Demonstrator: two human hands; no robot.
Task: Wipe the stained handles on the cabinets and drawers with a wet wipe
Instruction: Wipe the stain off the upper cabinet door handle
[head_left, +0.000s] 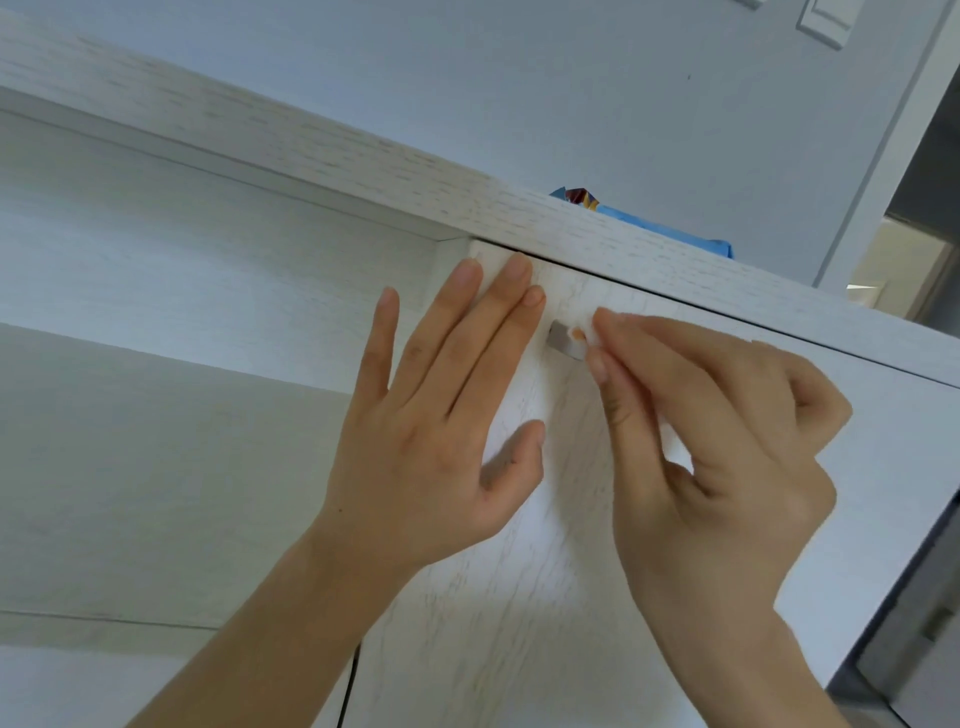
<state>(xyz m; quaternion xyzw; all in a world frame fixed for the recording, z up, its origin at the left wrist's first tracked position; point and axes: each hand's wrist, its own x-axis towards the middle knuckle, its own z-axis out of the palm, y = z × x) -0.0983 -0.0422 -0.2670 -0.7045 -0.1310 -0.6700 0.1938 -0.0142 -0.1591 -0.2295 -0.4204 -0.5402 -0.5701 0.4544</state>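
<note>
1. White-grained wood made up the cabinet door (545, 597), and a small grey metal handle (563, 343) sat near its top edge, just under the overhanging top board (363, 156).
2. The right hand (727, 447) held a white wet wipe (584, 325) pinched between thumb and fingertips (605, 325), pressed against the right end of the handle, where an orange-brown smear showed beside the wipe.
3. The left hand (431, 431) lay flat on the door just left of the handle, its fingers straight and spread, holding nothing.
4. Judged from this, the step in hand was rubbing the stain off the handle. It would go best with the flat hand bracing the door so it could not swing, and with short firm strokes along the metal.
5. The wipe was bunched small, so folding a clean face outward would likely help once the smear transferred. The handle's underside and ends, hidden here, probably needed a pass too.
6. As for containers, the cabinet behind the door appeared shut, so its contents could not be told.
7. Left of the door the unit was open, with a pale shelf (156, 441) visible; nothing could be made out on it.
8. A blue packet (675, 234) with a printed corner lay on top of the cabinet; what it held was unclear.
</note>
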